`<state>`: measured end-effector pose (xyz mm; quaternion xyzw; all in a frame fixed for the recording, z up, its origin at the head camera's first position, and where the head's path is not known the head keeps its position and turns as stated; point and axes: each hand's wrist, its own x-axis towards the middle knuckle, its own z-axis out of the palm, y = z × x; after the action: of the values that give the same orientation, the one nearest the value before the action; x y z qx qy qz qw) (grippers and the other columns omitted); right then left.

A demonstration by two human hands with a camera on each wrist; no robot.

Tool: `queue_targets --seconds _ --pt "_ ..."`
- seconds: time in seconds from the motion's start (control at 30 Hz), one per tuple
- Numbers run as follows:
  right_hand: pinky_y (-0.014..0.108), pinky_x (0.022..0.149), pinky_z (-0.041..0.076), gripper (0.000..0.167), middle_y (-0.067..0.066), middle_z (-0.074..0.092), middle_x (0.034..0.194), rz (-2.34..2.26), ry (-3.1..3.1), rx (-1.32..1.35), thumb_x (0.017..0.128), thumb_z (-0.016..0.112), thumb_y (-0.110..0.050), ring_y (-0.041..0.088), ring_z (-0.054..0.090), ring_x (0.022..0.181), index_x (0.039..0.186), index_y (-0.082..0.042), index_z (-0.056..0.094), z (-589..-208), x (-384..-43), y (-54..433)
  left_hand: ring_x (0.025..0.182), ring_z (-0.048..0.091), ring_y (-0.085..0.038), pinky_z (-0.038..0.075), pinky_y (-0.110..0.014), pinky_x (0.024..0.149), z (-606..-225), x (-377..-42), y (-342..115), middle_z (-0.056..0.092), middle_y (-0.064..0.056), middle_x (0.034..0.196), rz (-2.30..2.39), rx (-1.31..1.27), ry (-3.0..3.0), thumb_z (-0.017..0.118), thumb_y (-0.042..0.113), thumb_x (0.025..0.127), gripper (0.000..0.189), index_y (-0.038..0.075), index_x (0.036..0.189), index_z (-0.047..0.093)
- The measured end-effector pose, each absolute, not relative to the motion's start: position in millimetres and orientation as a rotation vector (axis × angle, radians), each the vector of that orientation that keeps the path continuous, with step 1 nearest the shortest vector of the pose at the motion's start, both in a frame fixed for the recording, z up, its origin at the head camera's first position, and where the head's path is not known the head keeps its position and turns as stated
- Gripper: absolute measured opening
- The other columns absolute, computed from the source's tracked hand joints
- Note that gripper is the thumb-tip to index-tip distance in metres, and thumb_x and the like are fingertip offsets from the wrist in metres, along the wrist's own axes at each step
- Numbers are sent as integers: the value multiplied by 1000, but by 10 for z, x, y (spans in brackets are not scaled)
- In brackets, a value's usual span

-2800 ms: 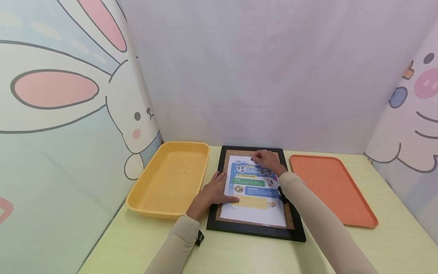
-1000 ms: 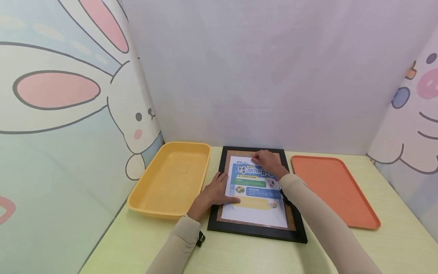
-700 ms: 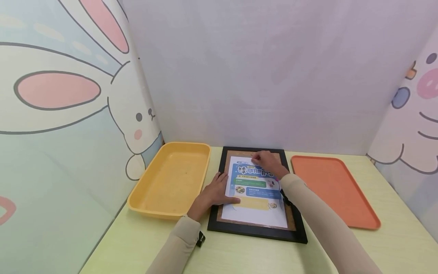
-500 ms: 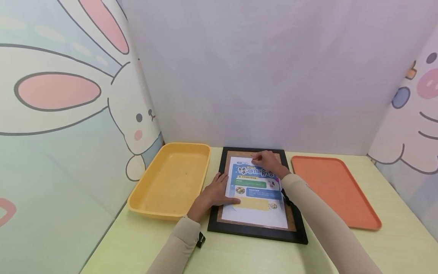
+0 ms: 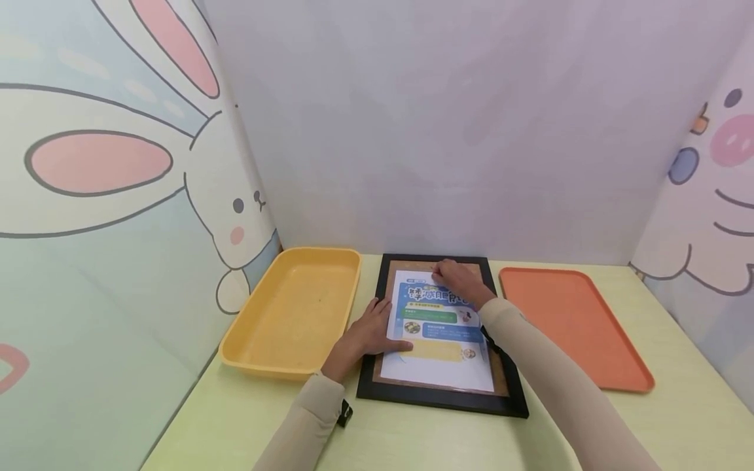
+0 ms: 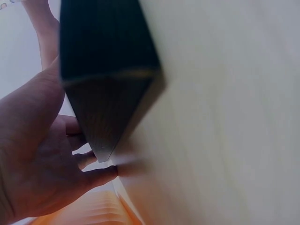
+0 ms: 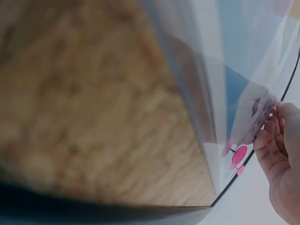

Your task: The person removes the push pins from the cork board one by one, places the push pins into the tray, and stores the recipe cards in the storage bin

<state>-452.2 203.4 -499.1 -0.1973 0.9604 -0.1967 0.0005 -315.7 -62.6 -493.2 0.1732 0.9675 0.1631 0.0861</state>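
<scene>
A corkboard with a black frame (image 5: 442,400) lies on the table, bearing a printed sheet (image 5: 436,374) with blue, green and yellow blocks and a glossy clear surface. My left hand (image 5: 368,330) spreads across the board's left side, thumb on the sheet; in the left wrist view its fingers reach past the frame's side (image 6: 105,108). At the sheet's top edge, my right hand (image 5: 461,281) curls its fingertips together and appears to pinch a push pin, mostly hidden by the fingers. A pink pushpin (image 7: 239,157) stands near a sheet corner in the right wrist view.
To the left of the board is a deep yellow tray (image 5: 294,314). A flat orange tray (image 5: 571,327) lies to the right. Behind the table (image 5: 412,438) hangs a pale curtain (image 5: 436,131), with cartoon-printed walls at both sides.
The right hand stays at the sheet's top edge, its fingers shifting slightly; a small dark bit seen at its fingertips earliest is now mostly covered. The left hand holds its place.
</scene>
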Motion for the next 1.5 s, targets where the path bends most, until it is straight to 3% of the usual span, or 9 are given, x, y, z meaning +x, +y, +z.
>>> queue_targets --seconds 0.2,0.53,1.07,1.5 --pt "46 92 49 31 12 65 113 -729 2990 -596 108 58 -27 27 57 98 122 -2 67 -5053 -4538 2066 158 17 -36 31 -56 121 -4970 -3159 -630 25 -9 171 492 532 2890 74 75 79 118 11 165 26" --pt "37 81 49 26 8 67 100 -915 2893 -490 107 61 -23 22 60 88 119 -2 71 -5028 -4579 2095 159 16 -35 30 -55 122 -4969 -3170 -620 24 -7 172 478 528 2890 73 75 79 118 11 165 26" --pt "37 85 50 37 12 69 107 -833 2753 -299 108 59 -30 24 62 95 128 0 68 -4796 -4632 2084 159 14 -34 29 -55 122 -4962 -3182 -624 22 -6 173 471 523 2882 72 76 79 118 12 166 25" --pt "41 90 51 27 13 68 109 -917 2759 -248 107 60 -26 27 61 98 119 -3 69 -4864 -4598 2026 158 18 -35 30 -59 121 -4863 -3193 -583 26 -7 171 470 466 2851 79 73 75 120 11 165 28"
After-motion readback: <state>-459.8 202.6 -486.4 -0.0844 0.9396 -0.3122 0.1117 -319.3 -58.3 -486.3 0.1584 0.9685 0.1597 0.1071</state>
